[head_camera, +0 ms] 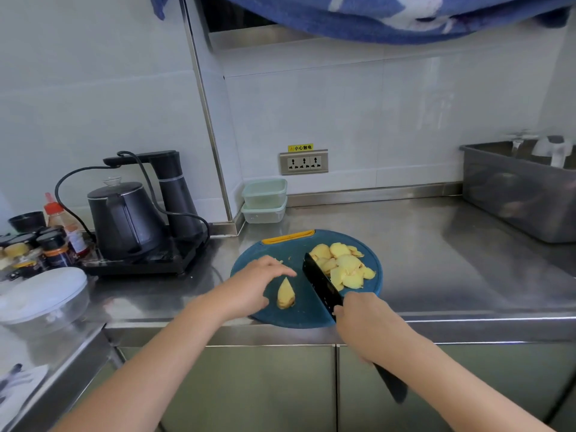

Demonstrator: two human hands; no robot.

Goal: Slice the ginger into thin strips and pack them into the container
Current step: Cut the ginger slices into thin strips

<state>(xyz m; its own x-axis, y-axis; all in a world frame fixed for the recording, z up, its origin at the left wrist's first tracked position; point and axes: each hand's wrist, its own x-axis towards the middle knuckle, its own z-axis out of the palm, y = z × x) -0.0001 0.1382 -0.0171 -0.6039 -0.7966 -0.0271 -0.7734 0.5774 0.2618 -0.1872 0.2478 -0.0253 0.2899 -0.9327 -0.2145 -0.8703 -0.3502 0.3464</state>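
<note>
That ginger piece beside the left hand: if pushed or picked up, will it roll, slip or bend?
The ginger piece looks like a stiff, tapered wedge, so bending is unlikely. Lying flat on the cutting board, it would probably slide or pivot rather than roll. Its fresh-cut yellow face may be slightly slippery.

Kitchen: steel counter (436,244), kettle (124,219).

clear: steel counter (436,260) right of board (280,316) | blocked: kettle (124,219) left

Left grip (255,283) and right grip (363,322) bare; forearms (174,350) apparently bare too.
</note>
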